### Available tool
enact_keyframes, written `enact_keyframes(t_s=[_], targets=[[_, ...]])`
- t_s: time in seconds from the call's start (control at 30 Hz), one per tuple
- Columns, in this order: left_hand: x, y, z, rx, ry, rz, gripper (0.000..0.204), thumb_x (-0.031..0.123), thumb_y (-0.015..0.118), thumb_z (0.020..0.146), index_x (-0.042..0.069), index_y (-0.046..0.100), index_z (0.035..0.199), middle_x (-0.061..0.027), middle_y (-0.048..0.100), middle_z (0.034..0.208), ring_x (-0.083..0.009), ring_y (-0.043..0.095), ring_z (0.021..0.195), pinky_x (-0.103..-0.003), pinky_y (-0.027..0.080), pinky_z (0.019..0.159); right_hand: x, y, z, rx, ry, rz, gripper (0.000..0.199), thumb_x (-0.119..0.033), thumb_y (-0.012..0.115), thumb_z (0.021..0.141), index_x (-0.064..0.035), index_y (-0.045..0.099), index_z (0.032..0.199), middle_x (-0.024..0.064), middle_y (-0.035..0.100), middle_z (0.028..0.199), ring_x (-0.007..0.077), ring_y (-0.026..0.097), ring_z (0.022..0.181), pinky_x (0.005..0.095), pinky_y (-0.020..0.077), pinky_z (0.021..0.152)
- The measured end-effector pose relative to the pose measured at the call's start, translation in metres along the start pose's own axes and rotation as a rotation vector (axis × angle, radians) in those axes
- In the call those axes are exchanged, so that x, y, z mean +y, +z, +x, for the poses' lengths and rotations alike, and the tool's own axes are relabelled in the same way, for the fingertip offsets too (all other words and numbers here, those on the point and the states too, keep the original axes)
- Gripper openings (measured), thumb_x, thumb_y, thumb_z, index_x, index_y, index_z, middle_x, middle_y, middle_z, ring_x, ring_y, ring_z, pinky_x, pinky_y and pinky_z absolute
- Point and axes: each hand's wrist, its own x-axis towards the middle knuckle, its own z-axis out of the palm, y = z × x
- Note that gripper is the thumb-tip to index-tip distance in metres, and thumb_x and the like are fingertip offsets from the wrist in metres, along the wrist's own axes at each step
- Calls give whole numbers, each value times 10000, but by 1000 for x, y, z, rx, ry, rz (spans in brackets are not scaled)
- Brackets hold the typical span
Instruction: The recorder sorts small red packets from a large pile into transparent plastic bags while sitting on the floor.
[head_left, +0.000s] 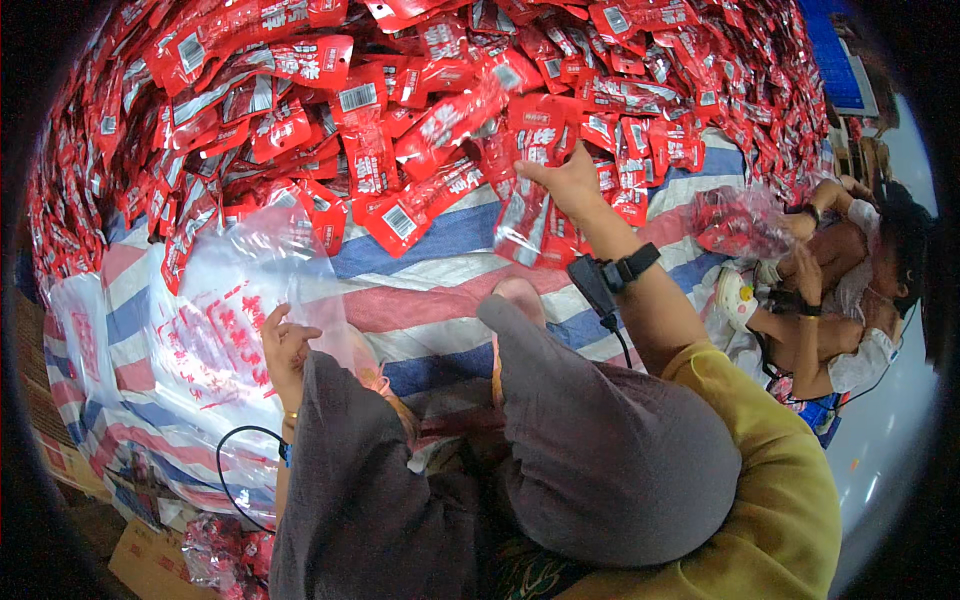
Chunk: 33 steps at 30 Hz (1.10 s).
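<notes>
The right hand (pixel 568 188) is over a red packet (pixel 540 125) at the near border of the heap (pixel 250 110), which hides the far edge of the striped sheet (pixel 430 308). Its thumb stands apart; whether its grip pinches the packet cannot be determined. The left hand (pixel 288 352), fingers partly bent, overlaps the clear bag (pixel 215 330) toward the sheet's left edge; its grip is indeterminate.

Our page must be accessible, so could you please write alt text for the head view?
The wearer's right hand touches a red packet at the near edge of a large heap of similar packets, while the left hand is at a clear, red-printed plastic bag. Beneath lies a striped sheet; a co-worker sits at right.
</notes>
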Motion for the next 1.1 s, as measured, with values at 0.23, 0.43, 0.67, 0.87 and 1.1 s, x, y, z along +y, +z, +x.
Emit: enact_keyframes(t_s=[0.23,0.43,0.67,0.87,1.1], targets=[[-36,6,-23,109,-164,245,388,-79,607,877,50,669,1237,-133,614,1221,-232,610,926,-320,505,792,4,-12,-26,-321,-103,-608,887,-561,893,654,-11,621,1294,240,705,1187,392,673,1130,478,522,985],[-17,-6,-10,183,-333,202,599,-55,660,836,25,544,1418,-191,600,1298,-330,586,1120,-401,502,918,17,-75,-84,62,178,-565,778,-442,906,670,-27,639,1272,191,735,1147,334,714,1065,439,545,939],[31,2,45,196,-134,204,661,-35,634,859,-1,462,1496,-189,548,1408,-348,506,1274,-417,409,1077,-31,-14,-56,-406,153,-296,955,-457,941,628,14,564,1368,246,629,1336,343,634,1218,417,502,1033],[101,-17,88,293,-196,-22,674,-63,634,874,47,471,1518,-142,541,1436,-76,536,801,-217,489,700,-23,50,-42,-403,-183,-688,942,-558,909,602,-14,593,1303,328,512,1325,479,577,1189,500,520,977],[103,-47,61,-80,-127,-234,463,-55,636,903,28,638,1359,-93,654,1285,-108,613,910,-221,498,779,-74,36,-108,-576,-191,-780,809,-429,902,628,-52,616,1284,248,708,1021,455,680,973,489,553,881]])
